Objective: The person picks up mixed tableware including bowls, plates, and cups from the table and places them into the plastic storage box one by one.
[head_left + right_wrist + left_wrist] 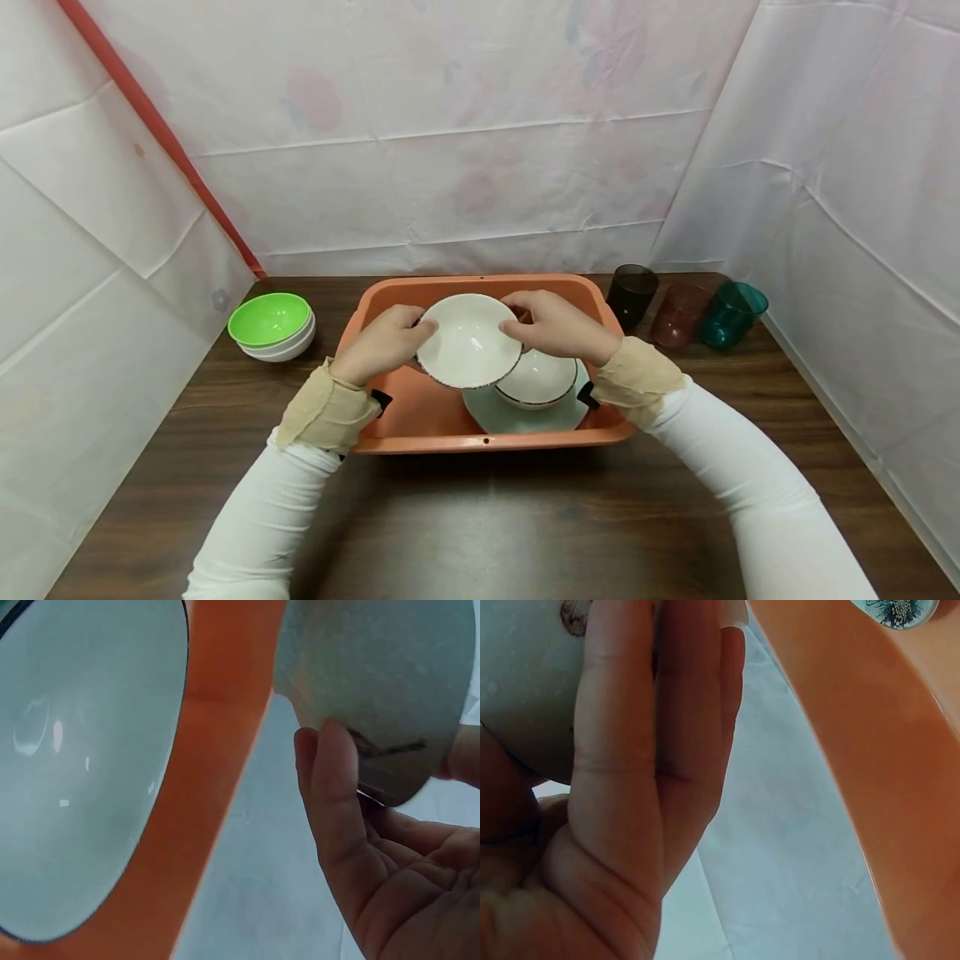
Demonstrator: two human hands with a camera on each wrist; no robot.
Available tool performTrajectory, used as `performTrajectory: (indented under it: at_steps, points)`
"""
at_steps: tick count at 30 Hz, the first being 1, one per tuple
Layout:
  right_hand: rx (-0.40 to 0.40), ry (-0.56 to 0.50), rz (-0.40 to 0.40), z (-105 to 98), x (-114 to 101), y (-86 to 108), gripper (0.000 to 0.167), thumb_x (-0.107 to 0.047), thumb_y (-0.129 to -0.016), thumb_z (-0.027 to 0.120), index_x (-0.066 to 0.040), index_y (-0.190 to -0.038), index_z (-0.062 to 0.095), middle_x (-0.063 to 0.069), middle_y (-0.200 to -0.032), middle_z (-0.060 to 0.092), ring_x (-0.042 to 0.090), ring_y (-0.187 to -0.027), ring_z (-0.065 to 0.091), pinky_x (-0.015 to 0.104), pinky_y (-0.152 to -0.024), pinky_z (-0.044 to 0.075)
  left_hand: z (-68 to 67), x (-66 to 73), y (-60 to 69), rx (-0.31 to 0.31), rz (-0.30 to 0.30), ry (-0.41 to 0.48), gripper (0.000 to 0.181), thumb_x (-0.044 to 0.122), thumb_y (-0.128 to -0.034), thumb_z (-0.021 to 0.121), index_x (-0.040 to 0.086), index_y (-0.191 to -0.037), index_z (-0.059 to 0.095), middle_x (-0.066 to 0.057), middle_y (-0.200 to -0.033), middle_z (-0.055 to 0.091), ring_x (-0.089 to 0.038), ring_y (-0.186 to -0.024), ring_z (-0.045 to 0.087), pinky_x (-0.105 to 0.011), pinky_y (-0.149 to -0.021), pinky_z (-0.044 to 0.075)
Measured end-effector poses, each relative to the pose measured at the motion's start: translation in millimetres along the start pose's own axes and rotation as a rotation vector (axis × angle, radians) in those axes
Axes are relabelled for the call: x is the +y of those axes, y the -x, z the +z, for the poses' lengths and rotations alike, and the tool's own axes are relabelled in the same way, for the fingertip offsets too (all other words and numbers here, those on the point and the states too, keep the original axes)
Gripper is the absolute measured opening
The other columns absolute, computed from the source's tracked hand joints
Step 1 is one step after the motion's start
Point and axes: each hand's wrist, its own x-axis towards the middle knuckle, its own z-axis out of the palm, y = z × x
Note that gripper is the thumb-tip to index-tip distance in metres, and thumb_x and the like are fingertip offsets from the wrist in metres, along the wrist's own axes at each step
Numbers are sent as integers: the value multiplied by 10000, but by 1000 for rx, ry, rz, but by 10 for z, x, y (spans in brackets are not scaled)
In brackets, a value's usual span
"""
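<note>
L hand (386, 342) & R hand (558, 323) grip white bowl (471, 342) at opp. sides, held over orange tub (423, 408); 2nd bowl (538, 377) on plate (517, 422) in tub, R side; 3 cups (679, 317) on surface (487, 533), R of tub; green-topped bowl stack (270, 321) L.

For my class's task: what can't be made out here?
Head view: middle of the pale round glossy plate, beneath a round white ceramic bowl.
Left wrist view: much of the held round white ceramic bowl, cut off by frame edges.
Head view: fingertips of left hand, behind that bowl.
</note>
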Motion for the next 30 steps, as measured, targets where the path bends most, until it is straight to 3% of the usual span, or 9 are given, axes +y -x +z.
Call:
performTrajectory:
  at_steps: [5, 12, 16, 24, 30]
  points:
    - [14, 48, 8, 36, 20, -71, 184, -180, -968, 551, -93, -1095, 651, 53, -875, 654, 146, -640, 580, 282, -571, 508, 28, 25, -3, -8, 13, -7, 312, 211, -1031, 425, -17, -1003, 635, -137, -875, 690, -138, -672, 658, -293, -643, 563]
    - [58, 124, -16, 49, 30, -105, 133, -124, -934, 527, -100, -907, 655, 14, -737, 570, 132, -640, 499, 255, -586, 421, 47, 51, -10, -17, 18, -21, 310, 220, -1033, 429, -8, -1015, 638, -126, -870, 693, -132, -673, 654, -283, -649, 550]
    - [67, 129, -24, 43, 20, -98, 136, -100, -924, 520, -96, -875, 647, 7, -704, 538, 131, -628, 479, 252, -585, 404, 49, 50, -17, -29, 18, -14, 314, 223, -1035, 426, -13, -1035, 633, -137, -886, 692, -138, -676, 661, -289, -648, 562]
    - [57, 118, -32, -12, -13, -61, 179, -84, -945, 498, -82, -978, 674, 37, -746, 580, 135, -606, 473, 254, -574, 405, 49, 38, -16, -24, 30, -1, 331, 286, -1035, 460, 10, -1053, 642, -123, -909, 689, -155, -736, 654, -296, -679, 558]
    - [87, 84, -42, -55, -28, -14, 179, -81, -954, 483, -107, -819, 598, 19, -658, 456, 144, -552, 398, 266, -559, 365, 39, 66, -11, -23, 49, 36, 345, 352, -1024, 481, 52, -1055, 649, -94, -918, 692, -172, -771, 660, -317, -718, 566]
